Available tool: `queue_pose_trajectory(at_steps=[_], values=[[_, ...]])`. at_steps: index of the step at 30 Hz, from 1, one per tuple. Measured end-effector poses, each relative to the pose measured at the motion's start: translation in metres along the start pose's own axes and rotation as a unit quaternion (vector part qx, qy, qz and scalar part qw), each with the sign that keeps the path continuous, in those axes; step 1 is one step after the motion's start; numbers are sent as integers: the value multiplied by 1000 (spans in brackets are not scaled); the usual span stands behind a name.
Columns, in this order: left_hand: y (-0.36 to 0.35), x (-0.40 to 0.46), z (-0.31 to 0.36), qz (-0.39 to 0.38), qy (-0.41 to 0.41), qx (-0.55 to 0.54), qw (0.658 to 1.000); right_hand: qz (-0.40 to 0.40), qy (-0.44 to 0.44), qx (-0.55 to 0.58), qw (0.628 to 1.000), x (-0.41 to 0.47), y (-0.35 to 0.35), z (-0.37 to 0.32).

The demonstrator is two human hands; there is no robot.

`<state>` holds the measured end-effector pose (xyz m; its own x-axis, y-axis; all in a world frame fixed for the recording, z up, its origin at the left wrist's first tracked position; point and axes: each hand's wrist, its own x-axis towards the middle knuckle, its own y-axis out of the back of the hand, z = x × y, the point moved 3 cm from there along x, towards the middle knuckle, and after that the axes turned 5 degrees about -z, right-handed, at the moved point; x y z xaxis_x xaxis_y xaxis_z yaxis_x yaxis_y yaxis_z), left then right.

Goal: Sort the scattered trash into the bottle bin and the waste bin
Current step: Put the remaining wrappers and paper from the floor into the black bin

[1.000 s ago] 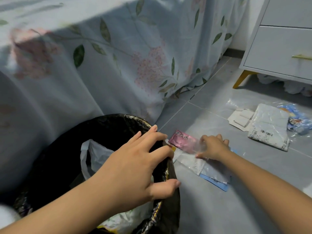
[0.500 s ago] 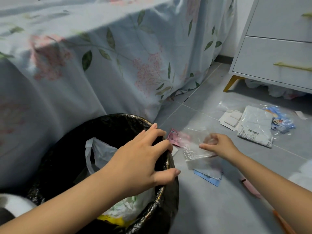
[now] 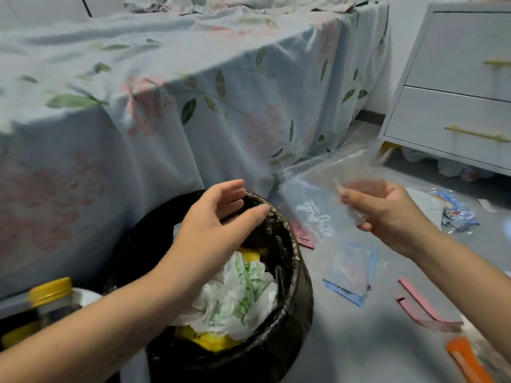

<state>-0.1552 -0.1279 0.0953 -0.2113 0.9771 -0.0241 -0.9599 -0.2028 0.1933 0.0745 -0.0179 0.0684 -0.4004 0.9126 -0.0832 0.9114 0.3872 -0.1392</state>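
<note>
- Clear plastic bag (image 3: 326, 189) up in the air, well off the floor, hanging just right of the waste bin (image 3: 287, 322), white lettering showing on its lower part.
- Pinched at its right side by the right hand (image 3: 387, 214): thumb on the near face, fingers (image 3: 367, 189) curled behind the film, bulk of the bag trailing left of them toward the bin.
- Step in hand, by the look of it: carrying this piece of soft trash over to the bin; not yet above the opening.
- Left hand (image 3: 213, 225) at the far rim of the bin, fingers loosely bent over the black liner, gripping nothing that can be made out; probably steadying it.
- Next move calls for a short swing left and a release over the crumpled white bag (image 3: 240, 291) inside.
- Still on the floor: blue packet (image 3: 348, 272), pink strips (image 3: 414, 302), more wrappers near the drawers.
</note>
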Motion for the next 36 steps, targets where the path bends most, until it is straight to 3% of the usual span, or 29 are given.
queue_pose_trajectory(at_steps=[2,5,7,9,12,21,26,29,31,34,36], values=[[12,-5,7,-19,43,-42,998,-84,-34,-69,994,-7,-33,-12],[20,-18,10,-118,104,-9,987,-187,-49,-120,974,-18,-78,-18],[24,-27,9,-114,99,-12,988,-179,-47,-60,981,-19,-95,-16],[31,-30,4,-55,94,-68,992,-144,-56,0,988,-18,-104,-12],[40,-33,-4,2,91,-124,988,-171,-62,-20,983,-25,-115,-3],[48,-32,1,-12,86,-73,994,-236,-13,-70,969,-38,-120,-2],[48,-30,7,-137,217,-250,934,-240,1,-133,962,-37,-118,-6],[47,-28,-2,-111,197,-164,960,-258,30,-201,945,-39,-122,-7],[49,-27,-10,-66,169,-143,973,-269,11,-133,954,-37,-123,-4],[54,-25,-16,-4,126,-134,983,-293,-84,69,950,-37,-124,-1],[58,-24,-17,-5,69,-59,996,-250,-101,50,962,-33,-123,2]])
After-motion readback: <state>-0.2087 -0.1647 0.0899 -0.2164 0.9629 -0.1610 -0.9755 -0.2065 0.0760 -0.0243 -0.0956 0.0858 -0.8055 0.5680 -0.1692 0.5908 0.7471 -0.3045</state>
